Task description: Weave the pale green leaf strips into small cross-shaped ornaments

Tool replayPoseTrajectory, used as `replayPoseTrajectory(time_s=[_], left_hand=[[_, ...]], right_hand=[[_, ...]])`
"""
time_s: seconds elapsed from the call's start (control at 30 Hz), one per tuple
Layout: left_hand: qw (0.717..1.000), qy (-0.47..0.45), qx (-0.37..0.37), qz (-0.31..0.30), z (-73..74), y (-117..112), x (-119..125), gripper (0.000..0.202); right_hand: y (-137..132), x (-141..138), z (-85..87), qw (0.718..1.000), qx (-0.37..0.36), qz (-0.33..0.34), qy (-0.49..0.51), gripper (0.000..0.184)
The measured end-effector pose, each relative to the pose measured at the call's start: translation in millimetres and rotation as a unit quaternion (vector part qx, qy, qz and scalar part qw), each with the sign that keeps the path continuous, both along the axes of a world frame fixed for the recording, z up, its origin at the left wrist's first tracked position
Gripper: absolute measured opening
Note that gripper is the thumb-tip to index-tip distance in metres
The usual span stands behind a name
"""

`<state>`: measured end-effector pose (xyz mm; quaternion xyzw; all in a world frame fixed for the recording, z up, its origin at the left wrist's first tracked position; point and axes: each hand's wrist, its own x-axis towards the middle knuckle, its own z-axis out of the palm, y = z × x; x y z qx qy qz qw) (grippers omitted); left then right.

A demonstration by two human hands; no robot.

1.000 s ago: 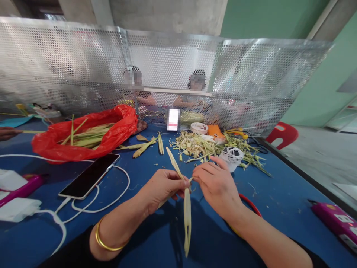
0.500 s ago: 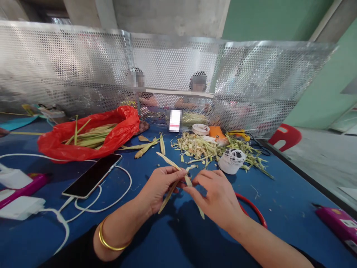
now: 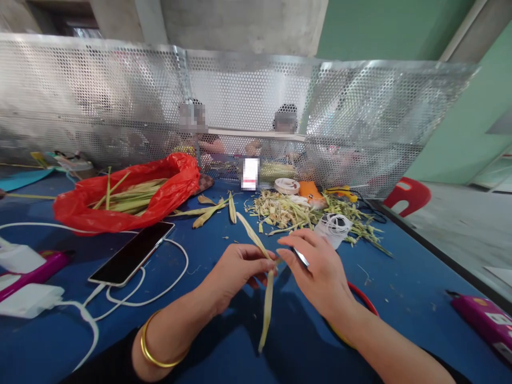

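Note:
My left hand (image 3: 236, 272), with a gold bangle on the wrist, is closed in a pinch on a long pale leaf strip (image 3: 267, 298). One end of the strip points up and away, the other hangs down toward me over the blue table (image 3: 224, 341). My right hand (image 3: 320, 272) is right beside it, fingers curled around a small metal blade (image 3: 300, 257) whose tip shows near the strip's bend. A white spool of thread (image 3: 334, 228) stands just beyond my right hand.
A red plastic bag of green stalks (image 3: 128, 194) lies at the left, and a phone (image 3: 132, 253) on a white cable lies nearer. Leaf trimmings (image 3: 296, 213) are heaped ahead. Pink cases (image 3: 484, 320) lie at both sides. Two people sit behind a perforated metal screen (image 3: 248, 106).
The strip has swung from lying crosswise between my hands to hanging down from my left pinch. My right hand has drawn back slightly, and the blade now shows in it.

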<state>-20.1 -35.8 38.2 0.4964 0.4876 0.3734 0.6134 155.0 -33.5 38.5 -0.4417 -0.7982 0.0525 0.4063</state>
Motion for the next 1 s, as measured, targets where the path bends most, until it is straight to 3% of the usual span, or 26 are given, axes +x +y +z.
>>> replayPoseTrajectory(time_s=[0.1, 0.2, 0.3, 0.5, 0.67, 0.77, 1.0], left_hand=[[0.996, 0.023, -0.008, -0.091, 1.9, -4, 2, 0.013], [0.989, 0.04, -0.015, -0.141, 1.3, -6, 4, 0.014], [0.989, 0.05, -0.013, -0.138, 1.3, -7, 6, 0.022], [0.987, 0.084, -0.002, -0.139, 2.3, -8, 7, 0.024], [0.985, 0.104, -0.024, -0.136, -0.6, -9, 8, 0.023], [0.987, 0.099, -0.022, -0.125, -2.8, -8, 8, 0.023], [0.995, -0.063, -0.052, 0.051, -2.3, 3, 1, 0.028]], right_hand=[[4, 0, 1.5, 0.981, -0.166, 0.058, 0.077, 0.016], [4, -5, 0.5, 0.916, -0.339, 0.111, 0.184, 0.014], [2, -9, -2.6, 0.866, -0.402, 0.124, 0.271, 0.017], [3, -11, -8.9, 0.899, -0.329, 0.085, 0.278, 0.025], [3, -13, -7.7, 0.894, -0.342, 0.09, 0.276, 0.028], [4, -11, -7.2, 0.915, -0.304, 0.093, 0.249, 0.02], [8, 2, -7.0, 0.995, -0.054, 0.038, 0.074, 0.02]])
